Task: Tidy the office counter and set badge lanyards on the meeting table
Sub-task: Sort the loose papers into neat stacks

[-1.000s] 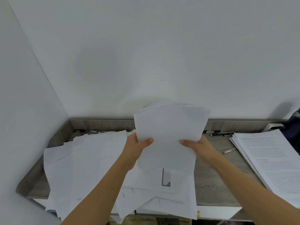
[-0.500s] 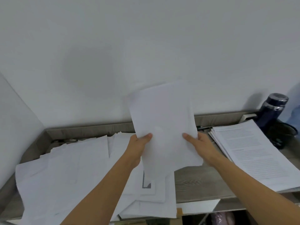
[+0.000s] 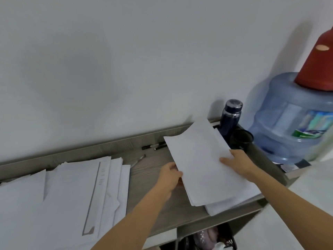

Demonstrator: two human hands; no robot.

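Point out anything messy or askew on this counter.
The loose sheets on the left lie fanned and overlapping. Pens lie scattered on the counter near the wall. The sheaf held by the left hand and right hand sits skewed over the stack beneath.

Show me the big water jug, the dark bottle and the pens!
water jug [image 3: 286,123], head view, on its blue body.
dark bottle [image 3: 228,123], head view, on its body below the cap.
pens [image 3: 150,146], head view, on one black barrel.
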